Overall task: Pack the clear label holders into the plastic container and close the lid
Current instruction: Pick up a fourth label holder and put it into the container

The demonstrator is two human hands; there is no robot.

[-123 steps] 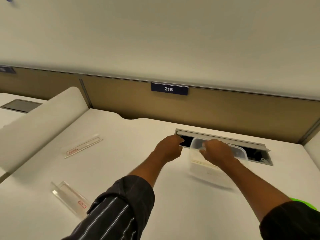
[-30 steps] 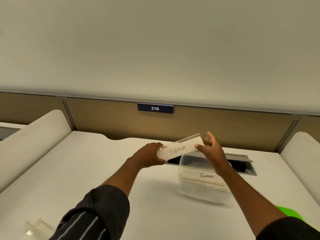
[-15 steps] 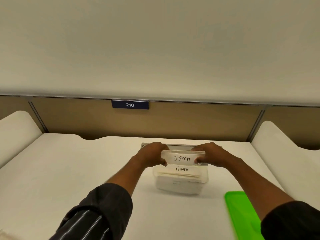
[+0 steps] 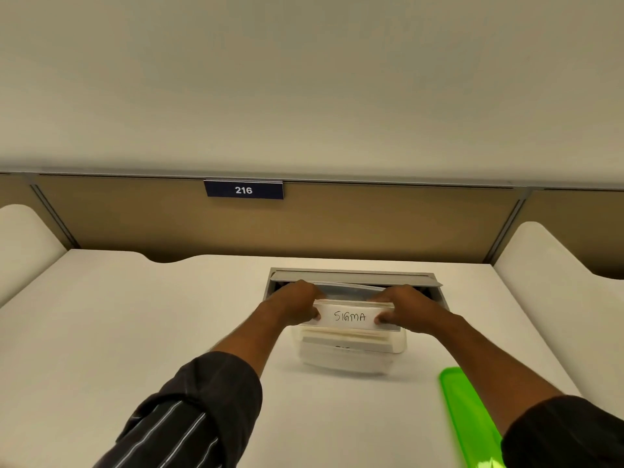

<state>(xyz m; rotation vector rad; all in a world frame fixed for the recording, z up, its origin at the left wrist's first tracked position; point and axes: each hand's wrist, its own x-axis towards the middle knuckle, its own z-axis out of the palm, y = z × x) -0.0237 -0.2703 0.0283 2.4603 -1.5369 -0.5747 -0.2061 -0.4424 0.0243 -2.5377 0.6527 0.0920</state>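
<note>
A clear plastic container [image 4: 351,358] stands on the white desk [image 4: 135,332], with other label holders stacked inside it. Over its open top I hold a clear label holder [image 4: 351,317] whose paper reads "SIGMA". My left hand [image 4: 293,304] pinches its left end and my right hand [image 4: 408,307] pinches its right end. The holder lies level, low in the container's mouth. The bright green lid [image 4: 469,417] lies on the desk at the lower right.
A grey cable hatch [image 4: 354,275] with its flap raised sits in the desk just behind the container. A tan partition with a "216" sign [image 4: 243,190] runs along the back. White curved side dividers [image 4: 553,265] flank the desk.
The SIGMA holder has gone from tilted in the air to level and lower into the container, covering the GIRAFFE label. The view has shifted right, bringing the green lid in.
</note>
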